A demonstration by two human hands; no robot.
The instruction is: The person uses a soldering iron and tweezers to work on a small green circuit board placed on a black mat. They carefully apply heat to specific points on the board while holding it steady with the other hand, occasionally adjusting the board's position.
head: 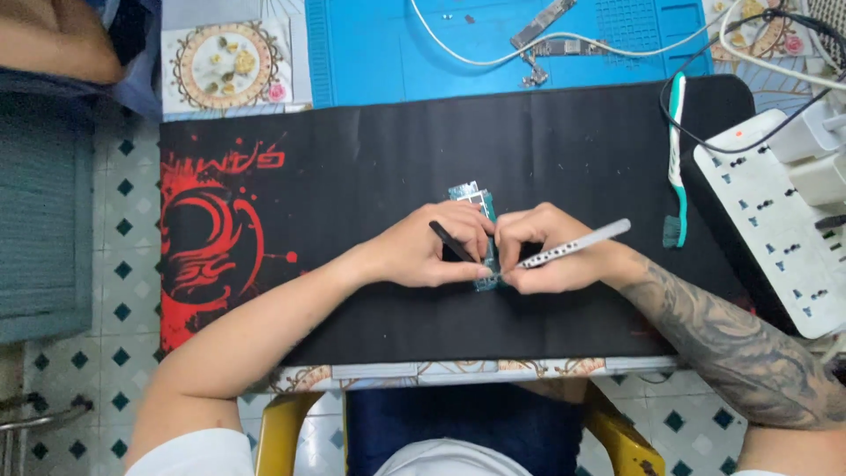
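Black cloth mat with a red emblem (211,238) covers the surface. Left hand (423,251), grip closed on a thin black tool (451,241), pins a small blue-green circuit board (476,201) at mid-mat, steadying it; right hand (551,256) pinches a slim silver metal tool (577,243) at its edge.

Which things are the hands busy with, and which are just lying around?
In use:
left hand holding black tweezers
right hand holding a silver tool
small circuit board pinched between both hands

Lying about:
toothbrush
white power strip
another circuit board and white cable on the blue mat
black desk mat
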